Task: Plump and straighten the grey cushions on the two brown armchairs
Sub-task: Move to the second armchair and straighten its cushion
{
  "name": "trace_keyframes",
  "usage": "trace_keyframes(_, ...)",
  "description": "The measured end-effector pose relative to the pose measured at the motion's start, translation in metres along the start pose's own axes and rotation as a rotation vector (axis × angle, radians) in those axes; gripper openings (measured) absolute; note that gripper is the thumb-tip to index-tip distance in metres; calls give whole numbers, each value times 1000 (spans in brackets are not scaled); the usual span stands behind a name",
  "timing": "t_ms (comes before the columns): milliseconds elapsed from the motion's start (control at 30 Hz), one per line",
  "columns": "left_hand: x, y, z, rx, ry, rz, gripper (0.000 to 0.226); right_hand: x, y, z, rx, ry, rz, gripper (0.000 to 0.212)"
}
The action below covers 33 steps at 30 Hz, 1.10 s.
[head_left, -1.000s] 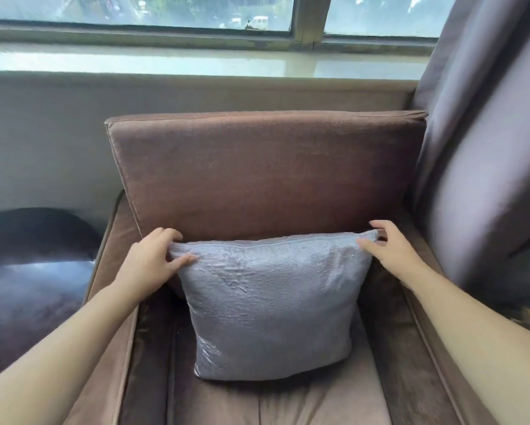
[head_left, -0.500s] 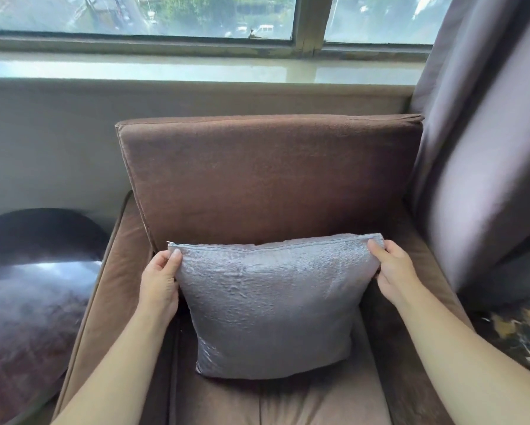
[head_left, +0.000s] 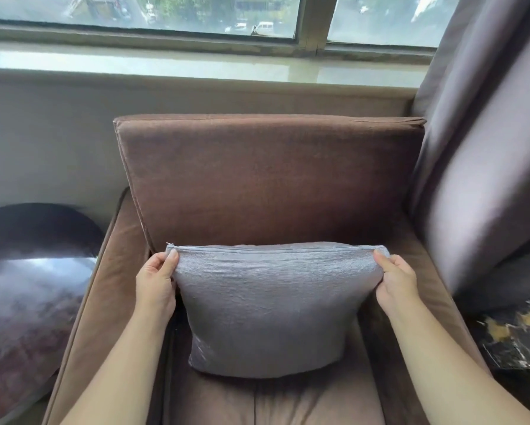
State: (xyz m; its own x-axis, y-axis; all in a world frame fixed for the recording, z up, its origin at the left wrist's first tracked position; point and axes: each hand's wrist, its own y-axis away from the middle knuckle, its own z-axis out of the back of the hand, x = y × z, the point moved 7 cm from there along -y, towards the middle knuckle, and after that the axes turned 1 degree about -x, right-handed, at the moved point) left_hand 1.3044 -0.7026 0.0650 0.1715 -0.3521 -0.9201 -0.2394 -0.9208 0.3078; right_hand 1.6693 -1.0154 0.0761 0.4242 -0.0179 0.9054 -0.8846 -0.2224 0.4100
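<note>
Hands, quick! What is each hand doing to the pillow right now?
Left hand: closed, pinching the top left corner of the grey cushion.
Right hand: closed, pinching the cushion's top right corner.

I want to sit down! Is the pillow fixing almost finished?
Not yet. The grey cushion already stands on the brown armchair. The left hand and right hand are pinching its top corners. Only one chair shows here, so the other can't be judged.

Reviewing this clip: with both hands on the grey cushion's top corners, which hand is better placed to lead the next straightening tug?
Neither clearly. The left hand and right hand each pinch a top corner of the grey cushion at matching height.
</note>
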Motion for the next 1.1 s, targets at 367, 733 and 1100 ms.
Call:
trace_keyframes(367, 104, 24, 67, -18, -283, 325, 26, 41, 85, -155, 247, 1130, 778, 40)
trace_keyframes(733, 251, 71, 145, -60, -514, 600, 46, -76, 174, -345, 930, 1499, 857, 27)
trace_keyframes(1100, 248, 45, 137, 326, -1196, 249, 16, -55, 156, -324, 843, 1074, 783, 48)
